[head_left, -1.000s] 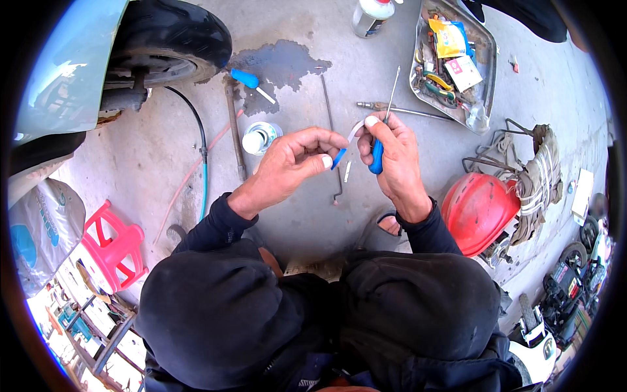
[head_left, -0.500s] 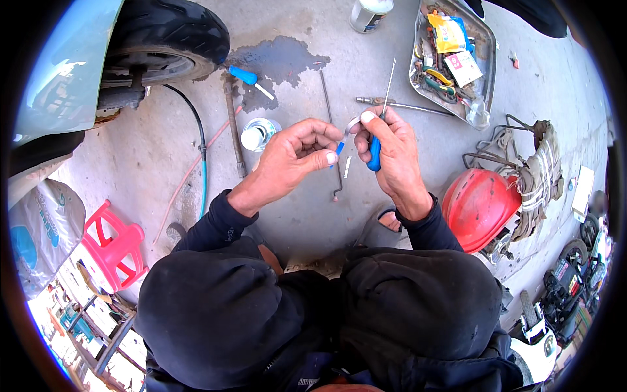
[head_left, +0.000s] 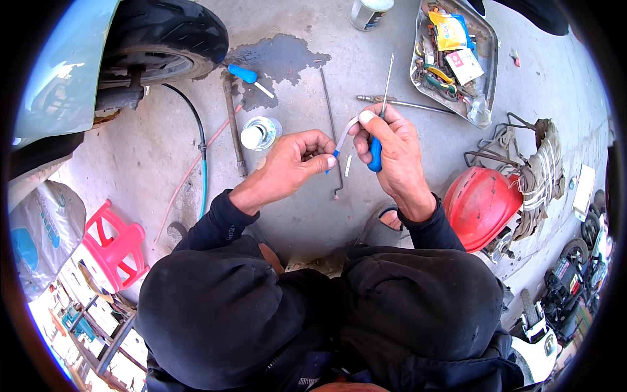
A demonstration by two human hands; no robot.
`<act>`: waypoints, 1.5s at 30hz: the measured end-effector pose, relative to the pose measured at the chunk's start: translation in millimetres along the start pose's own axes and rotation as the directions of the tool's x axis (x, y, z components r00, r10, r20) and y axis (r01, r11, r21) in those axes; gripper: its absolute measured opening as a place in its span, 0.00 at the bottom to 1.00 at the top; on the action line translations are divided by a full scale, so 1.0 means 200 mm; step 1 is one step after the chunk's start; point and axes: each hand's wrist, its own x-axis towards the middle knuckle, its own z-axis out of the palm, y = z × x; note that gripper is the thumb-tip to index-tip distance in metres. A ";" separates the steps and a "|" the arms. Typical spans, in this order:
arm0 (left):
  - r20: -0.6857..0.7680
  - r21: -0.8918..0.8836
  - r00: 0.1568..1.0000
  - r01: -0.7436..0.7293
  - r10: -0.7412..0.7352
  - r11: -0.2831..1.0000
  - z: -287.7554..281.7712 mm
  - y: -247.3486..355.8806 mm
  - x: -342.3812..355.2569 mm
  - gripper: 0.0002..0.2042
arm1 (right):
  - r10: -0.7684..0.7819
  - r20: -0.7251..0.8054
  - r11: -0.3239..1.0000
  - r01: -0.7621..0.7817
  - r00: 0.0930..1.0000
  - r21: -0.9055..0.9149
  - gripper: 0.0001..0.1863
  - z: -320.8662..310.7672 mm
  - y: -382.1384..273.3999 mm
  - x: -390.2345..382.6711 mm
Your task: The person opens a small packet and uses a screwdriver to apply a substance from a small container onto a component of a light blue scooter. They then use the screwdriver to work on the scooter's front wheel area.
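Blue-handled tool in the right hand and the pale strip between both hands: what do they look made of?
Blue-handled tool: handle probably plastic, smooth and evenly coloured; slim, straight shaft likely metal, greyish. Pale strip: perhaps rubber or plastic, matte, thin, gently curved; material uncertain.

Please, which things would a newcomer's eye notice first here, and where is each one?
Probably the pale strip near the centre, held between the left hand and the right hand, which also grips a blue-handled tool. After that, perhaps the glossy red rounded object at the right, the pink stool at the left, and the black tyre at the upper left.
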 end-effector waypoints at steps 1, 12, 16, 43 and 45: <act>-0.007 -0.023 1.000 -0.021 0.021 0.999 0.01 0.01 -0.01 0.08 | -0.004 -0.013 1.000 0.004 1.000 0.004 0.07 0.00 0.00 0.00; -0.230 -0.161 0.949 -0.254 0.214 0.954 0.03 -0.04 -0.01 0.05 | 0.260 -0.026 0.965 -0.260 0.965 0.021 0.08 0.01 0.24 0.01; -0.290 -0.131 0.929 -0.277 0.230 0.952 0.01 -0.06 0.00 0.06 | 0.185 -0.053 0.983 -0.185 0.981 0.006 0.08 -0.01 0.20 0.03; -0.141 0.132 0.940 -0.292 0.310 0.947 -0.01 -0.02 -0.03 0.06 | 0.179 -0.083 0.984 -0.177 0.980 0.025 0.07 -0.06 0.18 0.05; -0.123 0.132 0.899 -0.405 0.420 0.905 -0.03 0.00 -0.04 0.07 | 0.159 -0.106 0.987 -0.158 0.982 0.021 0.07 -0.17 0.24 0.13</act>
